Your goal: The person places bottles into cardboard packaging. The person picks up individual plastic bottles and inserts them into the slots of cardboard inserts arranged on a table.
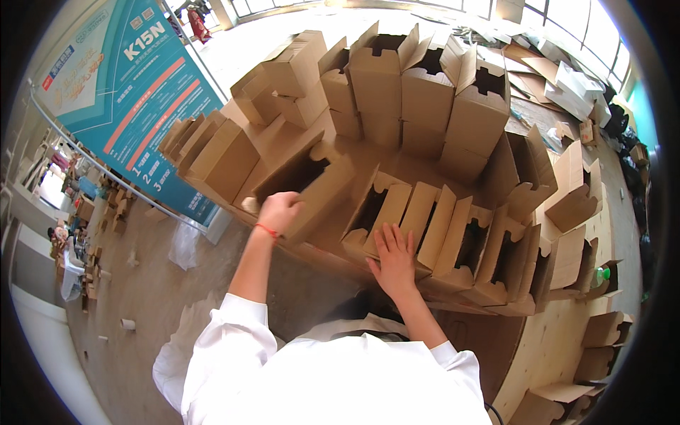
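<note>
White shirt: sat nearest the camera.
Left hand: curled narrow at open box, probably steadying it; couldn't tell grip.
Right hand: spread wide on box row, perhaps keeping it aligned.
Open box: stood left of row, mouth upward.

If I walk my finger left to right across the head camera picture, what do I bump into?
Blue-green banner → the person's left hand → the person's right hand → small green thing in a box → dark bags by the wall.
</note>
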Demonstrator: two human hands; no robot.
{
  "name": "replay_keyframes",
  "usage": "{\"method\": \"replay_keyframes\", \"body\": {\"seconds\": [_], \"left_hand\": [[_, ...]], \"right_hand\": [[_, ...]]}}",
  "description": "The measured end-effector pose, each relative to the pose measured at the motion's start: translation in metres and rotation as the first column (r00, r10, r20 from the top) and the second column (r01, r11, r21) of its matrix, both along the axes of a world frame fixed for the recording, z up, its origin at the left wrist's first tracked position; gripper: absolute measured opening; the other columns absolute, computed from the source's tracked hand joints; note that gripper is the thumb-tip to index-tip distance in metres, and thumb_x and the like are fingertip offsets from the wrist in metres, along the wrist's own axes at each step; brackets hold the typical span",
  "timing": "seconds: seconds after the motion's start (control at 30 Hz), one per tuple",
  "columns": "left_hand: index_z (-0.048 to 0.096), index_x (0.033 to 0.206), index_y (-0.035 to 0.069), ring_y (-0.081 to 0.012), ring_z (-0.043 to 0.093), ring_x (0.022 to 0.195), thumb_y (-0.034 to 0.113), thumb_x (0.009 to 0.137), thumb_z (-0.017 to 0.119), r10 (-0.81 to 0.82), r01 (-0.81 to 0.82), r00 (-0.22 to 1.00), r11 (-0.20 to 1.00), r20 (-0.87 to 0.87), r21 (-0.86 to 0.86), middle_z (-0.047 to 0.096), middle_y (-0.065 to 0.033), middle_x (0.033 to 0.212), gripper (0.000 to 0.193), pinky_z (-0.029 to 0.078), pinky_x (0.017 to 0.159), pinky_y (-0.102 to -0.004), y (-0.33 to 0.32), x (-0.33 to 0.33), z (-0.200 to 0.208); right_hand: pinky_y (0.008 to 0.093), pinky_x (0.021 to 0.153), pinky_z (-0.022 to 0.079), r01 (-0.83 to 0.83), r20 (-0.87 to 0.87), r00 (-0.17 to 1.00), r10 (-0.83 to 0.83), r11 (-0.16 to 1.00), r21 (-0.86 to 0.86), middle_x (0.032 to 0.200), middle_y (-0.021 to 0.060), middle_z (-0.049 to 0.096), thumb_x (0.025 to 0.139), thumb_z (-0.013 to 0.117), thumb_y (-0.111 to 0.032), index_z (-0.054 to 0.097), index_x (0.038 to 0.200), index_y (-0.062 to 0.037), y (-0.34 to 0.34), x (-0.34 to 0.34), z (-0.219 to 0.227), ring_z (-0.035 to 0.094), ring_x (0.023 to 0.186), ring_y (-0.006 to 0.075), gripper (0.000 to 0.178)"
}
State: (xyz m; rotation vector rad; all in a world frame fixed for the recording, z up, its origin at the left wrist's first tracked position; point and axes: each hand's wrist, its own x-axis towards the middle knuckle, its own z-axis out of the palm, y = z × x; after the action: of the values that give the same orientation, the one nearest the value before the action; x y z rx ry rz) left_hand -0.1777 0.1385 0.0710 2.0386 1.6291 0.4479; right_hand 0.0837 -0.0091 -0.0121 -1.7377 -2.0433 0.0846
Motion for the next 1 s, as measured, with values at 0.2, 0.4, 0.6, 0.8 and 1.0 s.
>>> {"method": "replay_keyframes", "body": {"seconds": [0.2,0.4,0.6,0.8,1.0], "left_hand": [[0.060,0.111,-0.003,-0.0214,0.060,0.079,0.017,0.091,0.055,-0.128,0.150,0.939,0.988,0.318,-0.047,0.064,-0.0169,0.087,0.029,0.047,0.073,-0.0340,-0.019,0.071,-0.008],[0.048,0.133,-0.004,-0.0152,0.050,0.115,0.037,0.103,0.043,-0.078,0.462,0.705,0.805,0.705,-0.373,0.057,-0.0070,0.127,0.052,0.040,0.100,-0.0288,-0.016,0.066,-0.007],[0.045,0.140,0.003,-0.0173,0.060,0.109,0.019,0.099,0.052,-0.289,0.491,0.630,0.868,0.721,-0.081,0.064,-0.0145,0.118,0.044,0.047,0.094,-0.0306,-0.009,0.001,0.042],[0.050,0.131,0.002,-0.0333,0.064,0.100,0.024,0.086,0.067,0.158,-0.241,0.971,0.656,0.182,0.715,0.064,-0.0165,0.112,0.052,0.052,0.086,-0.0377,0.135,-0.209,0.000],[0.066,0.086,-0.001,-0.0323,0.065,0.075,0.032,0.076,0.074,0.209,-0.197,0.974,0.972,-0.089,0.130,0.064,-0.0194,0.079,0.035,0.048,0.064,-0.0404,0.195,-0.303,-0.016]], "right_hand": [[0.0549,0.115,0.015,0.040,-0.216,0.976,-0.034,0.999,0.022,0.148,0.0180,0.035,0.080,0.071,-0.037,0.030,0.146,-0.0055,0.007,-0.011,0.021,0.029,0.139,0.0358,0.084],[0.0552,0.115,0.014,0.041,-0.397,0.918,0.002,0.994,0.099,0.151,0.0227,0.027,0.075,0.075,-0.040,0.020,0.150,-0.0047,0.047,-0.055,0.037,0.026,0.140,0.0394,0.099],[0.0505,0.112,0.025,0.120,-0.449,0.893,-0.041,0.982,0.148,0.148,0.0253,0.031,0.076,0.064,-0.014,0.021,0.148,0.0021,0.054,-0.078,0.003,0.035,0.134,0.0415,0.085],[0.0424,0.107,0.035,0.266,-0.556,0.826,-0.092,0.934,0.240,0.149,0.0241,0.032,0.080,0.056,-0.007,0.020,0.148,0.0033,0.054,-0.094,0.001,0.045,0.128,0.0367,0.078],[0.0409,0.105,0.038,0.383,-0.545,0.808,-0.223,0.902,0.199,0.148,0.0210,0.037,0.083,0.057,-0.009,0.031,0.146,-0.0021,0.058,-0.101,0.007,0.048,0.126,0.0341,0.069]]}}
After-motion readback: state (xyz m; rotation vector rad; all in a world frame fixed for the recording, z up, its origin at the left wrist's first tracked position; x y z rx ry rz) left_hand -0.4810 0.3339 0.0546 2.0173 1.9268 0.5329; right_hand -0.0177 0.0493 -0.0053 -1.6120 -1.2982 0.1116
